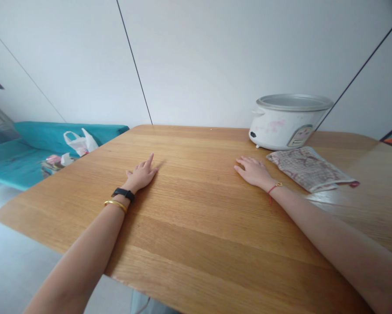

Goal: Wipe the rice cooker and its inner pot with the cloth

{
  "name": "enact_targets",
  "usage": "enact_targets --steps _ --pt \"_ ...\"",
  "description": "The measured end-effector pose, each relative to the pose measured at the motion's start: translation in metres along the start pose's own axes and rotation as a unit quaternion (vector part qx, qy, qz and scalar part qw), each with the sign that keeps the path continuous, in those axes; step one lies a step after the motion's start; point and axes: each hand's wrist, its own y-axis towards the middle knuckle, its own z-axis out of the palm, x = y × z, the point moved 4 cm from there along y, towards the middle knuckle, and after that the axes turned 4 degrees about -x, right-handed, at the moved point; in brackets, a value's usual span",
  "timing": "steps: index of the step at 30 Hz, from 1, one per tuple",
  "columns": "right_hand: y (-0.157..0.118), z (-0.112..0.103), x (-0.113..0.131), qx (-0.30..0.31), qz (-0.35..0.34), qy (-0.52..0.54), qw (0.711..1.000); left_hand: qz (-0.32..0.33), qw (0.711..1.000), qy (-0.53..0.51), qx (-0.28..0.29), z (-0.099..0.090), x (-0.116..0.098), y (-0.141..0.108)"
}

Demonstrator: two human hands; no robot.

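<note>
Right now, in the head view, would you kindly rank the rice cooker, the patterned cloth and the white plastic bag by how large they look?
1. Rice cooker and patterned cloth: they look about alike, and the cloth lies nearer, so I won't rank them.
2. White plastic bag: smallest.

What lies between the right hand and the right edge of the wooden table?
In the head view, a patterned cloth lies flat on the wooden table, just beyond the right hand.

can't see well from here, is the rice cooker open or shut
Open: no lid sits on the rice cooker, and its metal inner pot shows bare at the top.
</note>
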Motion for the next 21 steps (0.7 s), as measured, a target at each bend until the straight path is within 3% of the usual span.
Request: enact_targets --steps 10,17,21 --pt "-0.0010 -0.0027 0.0021 0.000 0.004 -0.001 1.000 0.008 1.000 0.021 0.013 0.0027 0.0009 0.0014" --pt "-0.0015 -0.0031 0.0031 0.006 0.003 -0.009 1.000 -0.015 1.000 0.012 -0.018 -0.0005 -0.0002 0.0001" --pt "-0.0021 -0.0052 0.0040 -0.009 0.014 0.005 1.000 0.000 1.000 0.016 0.009 0.0008 -0.0003 0.0014"
